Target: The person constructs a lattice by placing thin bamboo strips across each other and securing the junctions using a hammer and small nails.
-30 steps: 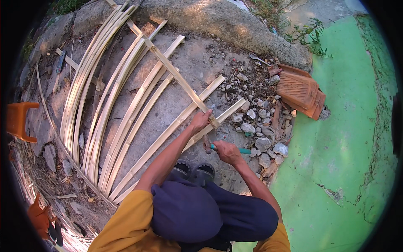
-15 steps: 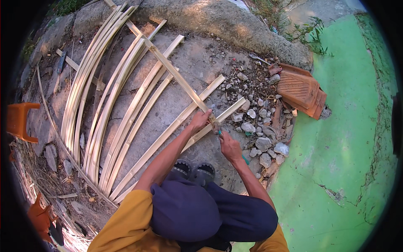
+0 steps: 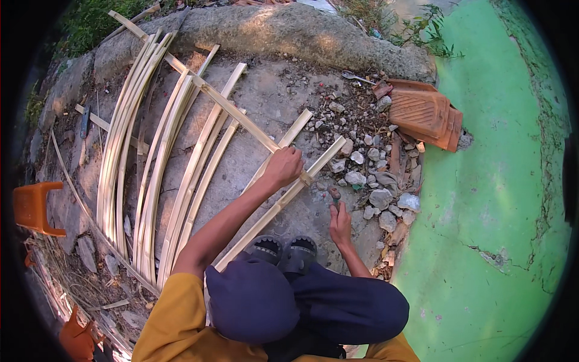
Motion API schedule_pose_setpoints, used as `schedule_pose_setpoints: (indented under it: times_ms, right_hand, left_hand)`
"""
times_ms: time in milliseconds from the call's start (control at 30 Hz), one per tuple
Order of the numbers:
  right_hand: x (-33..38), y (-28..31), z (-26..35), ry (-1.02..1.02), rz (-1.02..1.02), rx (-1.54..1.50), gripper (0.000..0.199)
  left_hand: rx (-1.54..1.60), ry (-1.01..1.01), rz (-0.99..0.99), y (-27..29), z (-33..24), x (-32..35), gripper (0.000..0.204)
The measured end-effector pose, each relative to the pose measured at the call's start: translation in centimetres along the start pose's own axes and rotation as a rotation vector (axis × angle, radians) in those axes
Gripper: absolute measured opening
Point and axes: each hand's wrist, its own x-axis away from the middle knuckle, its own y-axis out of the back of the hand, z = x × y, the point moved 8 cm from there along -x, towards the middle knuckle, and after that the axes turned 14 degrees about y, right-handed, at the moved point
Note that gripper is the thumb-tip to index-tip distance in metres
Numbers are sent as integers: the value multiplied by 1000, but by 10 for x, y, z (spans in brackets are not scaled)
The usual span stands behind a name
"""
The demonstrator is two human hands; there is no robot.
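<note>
Several long split bamboo slats [image 3: 181, 181] lie fanned out on the rough concrete ground. A thinner cross slat [image 3: 229, 108] runs diagonally over them from the upper left. My left hand [image 3: 283, 168] presses down on the lower end of that cross slat, where it meets the rightmost bamboo slat [image 3: 313, 166]. My right hand [image 3: 341, 222] is closed around the handle of a small hammer-like tool [image 3: 333, 194]. Its head points up, just below and right of the joint. My knees and black sandals [image 3: 283, 250] are right under the hands.
A heap of grey stones [image 3: 374, 181] and stacked red roof tiles [image 3: 425, 114] lie to the right. Beyond them spreads a cracked green surface [image 3: 500, 199]. An orange plastic stool [image 3: 33, 208] stands at the left, and a big boulder [image 3: 289, 33] borders the far side.
My right hand swung the tool up to the joint by my left hand, then drew it back toward my body. The left hand stayed on the cross slat.
</note>
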Motion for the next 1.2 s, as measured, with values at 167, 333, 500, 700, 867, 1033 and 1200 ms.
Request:
schedule_pose_setpoints:
  times_ms: [167, 333, 500, 700, 867, 1033, 1200]
  right_hand:
    - [31, -7, -11, -133, -81, -47, 30]
    - [55, 9, 6, -127, -111, -71, 31]
    - [85, 29, 6, -145, -131, -57, 32]
    - [109, 56, 12, -215, -132, 22, 32]
    - [97, 61, 19, -24, -124, 18, 29]
    - [92, 94, 20, -59, 46, 47, 27]
    - [63, 106, 42, -8, 283, 133, 29]
  left_hand:
    - [-572, -253, 474, -69, -8, -15, 34]
    - [-302, -306, 440, -55, -8, -15, 34]
    - [-307, -340, 396, -31, -34, -6, 36]
    - [-485, -169, 573, -46, -13, 10, 42]
    - [-556, -140, 660, -65, 76, 22, 35]
    - [4, -319, 138, -19, 45, 52, 22]
    - [-137, -350, -44, -18, 46, 58, 16]
